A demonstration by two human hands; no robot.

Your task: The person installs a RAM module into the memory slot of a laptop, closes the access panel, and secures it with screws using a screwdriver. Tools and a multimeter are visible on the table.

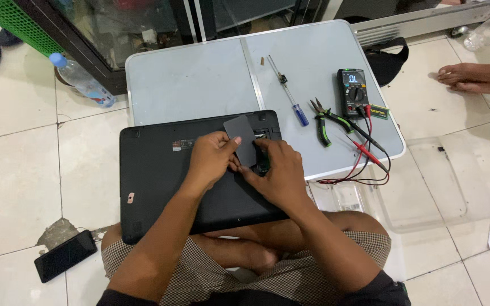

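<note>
Crossed legs in checked brown-and-cream shorts [199, 266] at bottom centre, carrying the near edge of an upturned black plastic laptop [160, 181], far edge propped on a low pale-grey folding table [199, 79]. Laptop long axis left to right across the frame, base panel facing up. Left hand [211, 161] and right hand [276, 175] close together at the laptop's upper right part, left slightly nearer the cover. Small dark-grey rectangular access cover [242, 136] pinched at its lower edge by left thumb and fingers, right fingertips pressed at the open bay just beside it. Cover raised off the base, long axis running from lower right to upper left, free end pointing toward the table. Blue-handled screwdriver [290, 96], green-handled pliers [325, 122] and black multimeter with red and black leads [353, 93] on the table to the right, well apart from both hands. Black phone [63, 255] on the tiled floor, lower left.
</note>
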